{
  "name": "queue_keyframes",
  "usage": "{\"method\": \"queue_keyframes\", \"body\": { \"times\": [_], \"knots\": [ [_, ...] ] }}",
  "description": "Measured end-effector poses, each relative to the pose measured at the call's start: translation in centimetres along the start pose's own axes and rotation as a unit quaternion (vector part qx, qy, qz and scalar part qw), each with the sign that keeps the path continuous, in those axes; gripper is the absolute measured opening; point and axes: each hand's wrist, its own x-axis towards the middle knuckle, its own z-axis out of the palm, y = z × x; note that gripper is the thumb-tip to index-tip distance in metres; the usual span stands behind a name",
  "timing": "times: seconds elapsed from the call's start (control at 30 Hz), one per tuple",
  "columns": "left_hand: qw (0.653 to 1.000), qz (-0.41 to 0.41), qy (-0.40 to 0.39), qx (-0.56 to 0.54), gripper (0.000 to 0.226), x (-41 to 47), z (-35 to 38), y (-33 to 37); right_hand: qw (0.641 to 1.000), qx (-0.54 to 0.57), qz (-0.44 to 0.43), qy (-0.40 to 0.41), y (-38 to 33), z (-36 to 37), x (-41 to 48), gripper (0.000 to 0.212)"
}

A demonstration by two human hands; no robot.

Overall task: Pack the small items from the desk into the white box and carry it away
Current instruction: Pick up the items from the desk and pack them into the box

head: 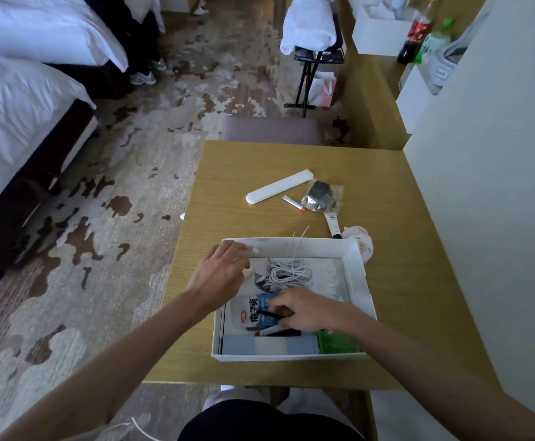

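Observation:
The white box (pixel 360 281) sits on the near part of the wooden desk (pixel 387 249). Inside lie a coiled white cable (pixel 288 272), a blue-and-white snack packet (pixel 252 311), a red-capped marker (pixel 269 331), a blue-and-white striped pad (pixel 269 344) and a green packet (pixel 336 342). My left hand (pixel 220 275) rests on the box's far left rim, fingers spread. My right hand (pixel 304 308) is down inside the box, pinching a thin black pen (pixel 267 314) over the snack packet. Beyond the box lie a long white case (pixel 279 186), a small white tube (pixel 293 203), a clear bag of dark parts (pixel 322 195) and a white stick (pixel 333 226).
A crumpled white object (pixel 363 241) lies against the box's far right corner. A grey stool (pixel 272 130) stands past the desk's far edge. White wall (pixel 498 186) borders the desk on the right. Beds (pixel 21 122) stand left across patterned carpet.

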Motion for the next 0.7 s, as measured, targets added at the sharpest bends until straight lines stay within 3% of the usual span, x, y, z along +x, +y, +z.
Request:
{"method": "queue_keyframes", "body": {
  "times": [0.37,0.53,0.7],
  "knots": [
    [0.995,-0.065,0.015,-0.079,0.018,0.3,0.3,-1.1,0.997,-0.061,-0.051,-0.023,-1.8,0.9,1.7,0.009],
    [0.993,-0.052,0.026,-0.104,0.025,0.8,0.3,-1.7,0.997,0.024,-0.046,0.051,-0.4,-2.3,0.3,0.022],
    [0.990,-0.071,0.042,-0.113,0.035,3.3,-0.2,-2.2,0.971,0.149,-0.025,0.184,1.2,-7.8,-0.8,0.014]
  ]
}}
